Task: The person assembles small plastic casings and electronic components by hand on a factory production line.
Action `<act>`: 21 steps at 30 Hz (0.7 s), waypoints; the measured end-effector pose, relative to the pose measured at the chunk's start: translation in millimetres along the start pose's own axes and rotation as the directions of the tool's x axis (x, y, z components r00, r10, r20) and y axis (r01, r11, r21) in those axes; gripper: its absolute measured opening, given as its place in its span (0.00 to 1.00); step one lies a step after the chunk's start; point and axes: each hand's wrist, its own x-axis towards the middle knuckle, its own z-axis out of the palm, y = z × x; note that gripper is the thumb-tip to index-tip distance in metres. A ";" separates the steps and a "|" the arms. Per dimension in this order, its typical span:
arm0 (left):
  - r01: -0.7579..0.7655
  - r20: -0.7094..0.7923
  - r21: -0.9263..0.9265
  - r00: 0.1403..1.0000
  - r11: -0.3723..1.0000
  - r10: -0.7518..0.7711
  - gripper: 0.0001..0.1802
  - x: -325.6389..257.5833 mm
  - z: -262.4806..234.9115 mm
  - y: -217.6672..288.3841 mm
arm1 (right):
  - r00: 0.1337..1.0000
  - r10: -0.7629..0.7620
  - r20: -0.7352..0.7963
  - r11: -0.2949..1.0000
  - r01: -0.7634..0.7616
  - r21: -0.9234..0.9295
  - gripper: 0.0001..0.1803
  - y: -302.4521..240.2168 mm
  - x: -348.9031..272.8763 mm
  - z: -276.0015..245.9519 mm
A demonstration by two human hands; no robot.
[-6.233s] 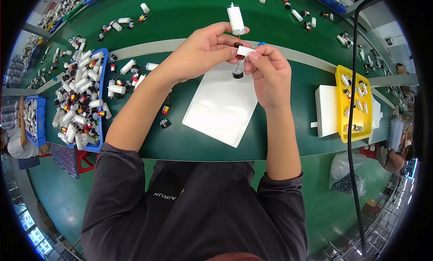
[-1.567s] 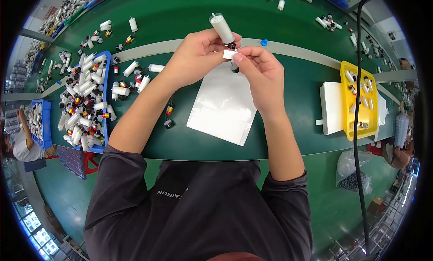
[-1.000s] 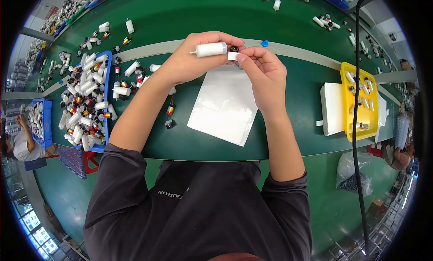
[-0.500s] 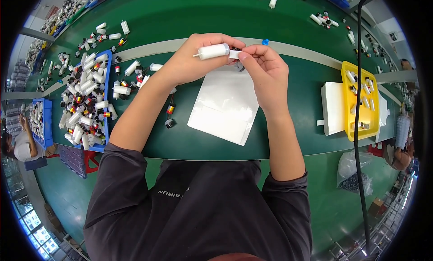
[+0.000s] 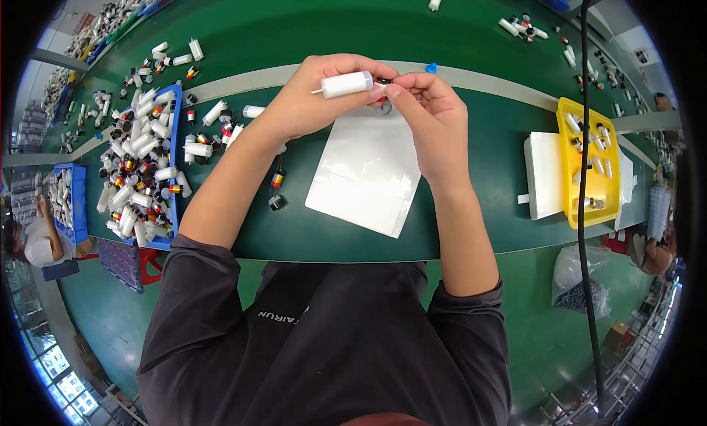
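My left hand [image 5: 302, 94] is closed around a white cylinder [image 5: 346, 84] with a thin pin at its left end and a clear collar at its right. Just past the collar, a small black and red part [image 5: 383, 81] shows between the fingertips of both hands. My right hand [image 5: 440, 113] has its thumb and fingers pinched at that part, over a small white piece [image 5: 379, 91] that is mostly hidden. Below both hands, glossy white sheets [image 5: 361, 175] lie on the green table.
At left, a blue tray [image 5: 177, 131] is heaped with white cylinders; several loose ones lie beside it. A yellow tray [image 5: 591, 221] with several parts overlaps a white stack [image 5: 543, 175] at right. Parts lie on the far green belt [image 5: 309, 28]. A black cable [image 5: 584, 168] hangs at right.
The white piece, which stood out between my fingertips, is now mostly covered, and black and red show there. Parts on the far belt have shifted left. Both hands stay nearly in place.
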 end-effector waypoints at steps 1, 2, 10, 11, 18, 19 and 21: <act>-0.016 -0.013 -0.030 1.000 0.999 0.016 0.15 0.4 1.6 -1.0 | 1.000 -0.018 -0.014 0.996 0.017 -0.085 0.08 4.6 0.4 -1.3; -0.032 -0.026 -0.059 0.999 0.998 0.031 0.14 0.9 3.0 -0.9 | 0.999 -0.038 -0.027 0.985 0.033 -0.169 0.10 6.7 1.2 -1.8; 0.002 0.029 -0.272 1.000 0.962 0.006 0.17 -4.0 10.1 -1.0 | 0.946 0.150 0.289 0.852 -0.272 0.448 0.16 7.4 4.6 -10.6; 0.026 0.056 -0.319 0.998 0.947 -0.008 0.19 -4.5 10.1 -2.5 | 0.926 0.161 0.343 0.827 -0.316 0.465 0.17 10.1 5.0 -12.2; 0.011 -0.024 -0.487 0.999 0.873 -0.026 0.20 -4.3 18.2 -2.9 | 0.961 0.143 0.238 0.806 -0.253 0.535 0.13 15.1 7.4 1.0; -0.005 -0.047 -0.462 0.999 0.887 -0.018 0.20 -3.8 15.4 -1.2 | 0.997 0.057 0.052 0.952 -0.070 0.298 0.12 10.9 5.7 1.2; -0.034 -0.111 -0.318 0.994 0.948 -0.001 0.19 -0.6 10.9 14.9 | 0.912 -0.328 -0.247 0.918 0.246 -0.310 0.13 8.5 2.4 -7.0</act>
